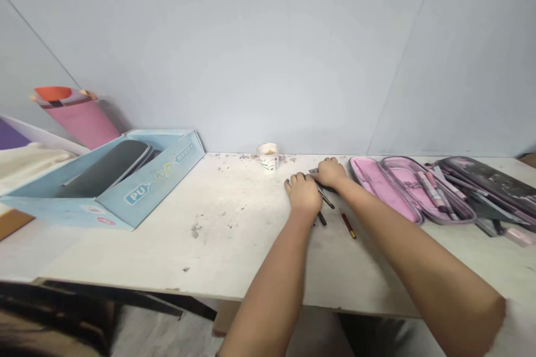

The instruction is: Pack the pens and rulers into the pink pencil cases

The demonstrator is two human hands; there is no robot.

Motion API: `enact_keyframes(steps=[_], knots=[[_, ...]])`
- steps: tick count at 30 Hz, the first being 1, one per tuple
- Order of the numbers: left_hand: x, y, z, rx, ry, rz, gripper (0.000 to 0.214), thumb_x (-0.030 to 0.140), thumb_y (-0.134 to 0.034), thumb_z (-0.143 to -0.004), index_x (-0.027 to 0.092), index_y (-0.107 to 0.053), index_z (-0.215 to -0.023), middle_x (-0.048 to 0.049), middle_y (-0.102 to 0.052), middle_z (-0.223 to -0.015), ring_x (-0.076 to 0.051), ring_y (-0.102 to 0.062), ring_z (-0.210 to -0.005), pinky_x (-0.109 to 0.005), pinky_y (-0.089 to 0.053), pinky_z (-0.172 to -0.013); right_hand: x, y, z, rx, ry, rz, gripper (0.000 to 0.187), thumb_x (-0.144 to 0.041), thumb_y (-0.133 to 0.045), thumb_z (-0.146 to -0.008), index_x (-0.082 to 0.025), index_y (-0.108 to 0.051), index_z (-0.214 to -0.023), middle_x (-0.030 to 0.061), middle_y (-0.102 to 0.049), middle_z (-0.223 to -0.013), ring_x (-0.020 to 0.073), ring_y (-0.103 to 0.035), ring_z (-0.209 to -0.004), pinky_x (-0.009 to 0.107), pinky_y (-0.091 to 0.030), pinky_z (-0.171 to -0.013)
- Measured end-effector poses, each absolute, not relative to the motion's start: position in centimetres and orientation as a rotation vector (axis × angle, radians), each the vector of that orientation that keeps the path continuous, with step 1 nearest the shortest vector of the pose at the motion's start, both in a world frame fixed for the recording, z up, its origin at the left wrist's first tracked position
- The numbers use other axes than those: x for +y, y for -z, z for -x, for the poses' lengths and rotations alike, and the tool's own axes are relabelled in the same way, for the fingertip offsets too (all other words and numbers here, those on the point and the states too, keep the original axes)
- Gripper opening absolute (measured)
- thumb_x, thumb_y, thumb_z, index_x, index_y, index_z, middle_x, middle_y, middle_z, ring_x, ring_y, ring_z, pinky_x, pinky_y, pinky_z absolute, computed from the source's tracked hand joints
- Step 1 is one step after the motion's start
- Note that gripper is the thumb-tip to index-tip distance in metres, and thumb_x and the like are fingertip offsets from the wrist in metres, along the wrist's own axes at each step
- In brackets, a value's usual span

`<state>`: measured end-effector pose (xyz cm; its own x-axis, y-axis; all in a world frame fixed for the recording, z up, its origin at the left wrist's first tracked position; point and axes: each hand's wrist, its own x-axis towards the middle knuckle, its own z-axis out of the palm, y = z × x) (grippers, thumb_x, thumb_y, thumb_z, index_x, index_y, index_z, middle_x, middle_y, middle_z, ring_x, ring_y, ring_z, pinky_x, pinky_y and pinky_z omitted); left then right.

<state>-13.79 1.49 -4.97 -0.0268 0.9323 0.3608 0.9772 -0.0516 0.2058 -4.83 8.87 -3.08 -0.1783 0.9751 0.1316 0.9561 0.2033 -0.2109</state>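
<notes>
My left hand (302, 194) rests low over the table, back up and fingers curled down; its fingertips and whatever they grip are hidden. Close beside it, on the right and slightly farther back, my right hand (331, 172) is closed, also with its fingertips out of sight. A small grey flat piece (313, 170) shows between the two hands. From under the hands a dark pen (327, 198) sticks out towards me, and a shorter black pen end (321, 218) lies by my left wrist. Apart from both hands, a dark red pencil (348, 224) lies on the table.
An open pink pencil case (379, 187) holding several pens stands right of my hands, beside a black pencil case (488, 181) and a pale pink eraser (519, 236). Behind is a paper cup (268, 160). Leftward sits a light blue box (163, 178) with a dark grey case (111, 167) inside.
</notes>
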Motion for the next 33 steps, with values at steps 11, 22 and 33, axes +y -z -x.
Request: enact_keyframes(steps=[11,22,33], knots=[[1.6,3.8,13.3,-1.964,0.959,2.253,0.030,0.028,-0.034,-0.087,0.015,-0.057,-0.102,-0.0117,-0.056,-0.106,-0.026,-0.044,-0.108,-0.043,-0.033,-0.093,5.7,1.6,2.2,-1.990,-0.474,1.616,0.038,-0.042,-0.038,-0.080,-0.014,-0.061,-0.070,0.0031,-0.061,-0.063,0.0121,-0.052,-0.059,0.022,-0.033,-0.052],[-0.8,1.7,4.8,-1.730,2.319,3.187,0.051,0.054,-0.038,-0.083,0.011,-0.060,-0.101,-0.0108,-0.066,-0.092,-0.019,-0.060,-0.085,-0.034,-0.044,-0.082,-0.6,0.5,-7.7,-1.759,-0.504,1.075,0.029,-0.040,-0.038,-0.084,-0.018,-0.053,-0.074,0.0021,-0.056,-0.074,0.0147,-0.052,-0.073,0.025,-0.041,-0.068],[-1.8,2.6,-4.3,-1.437,0.511,2.814,0.038,0.040,-0.039,-0.083,0.016,-0.059,-0.104,-0.0139,-0.055,-0.103,-0.030,-0.049,-0.101,-0.046,-0.038,-0.085,-1.2,4.7,-18.6,-1.824,0.251,2.011,0.043,-0.047,-0.041,-0.082,-0.012,-0.066,-0.088,0.0176,-0.058,-0.099,0.0304,-0.045,-0.100,0.041,-0.037,-0.079]])
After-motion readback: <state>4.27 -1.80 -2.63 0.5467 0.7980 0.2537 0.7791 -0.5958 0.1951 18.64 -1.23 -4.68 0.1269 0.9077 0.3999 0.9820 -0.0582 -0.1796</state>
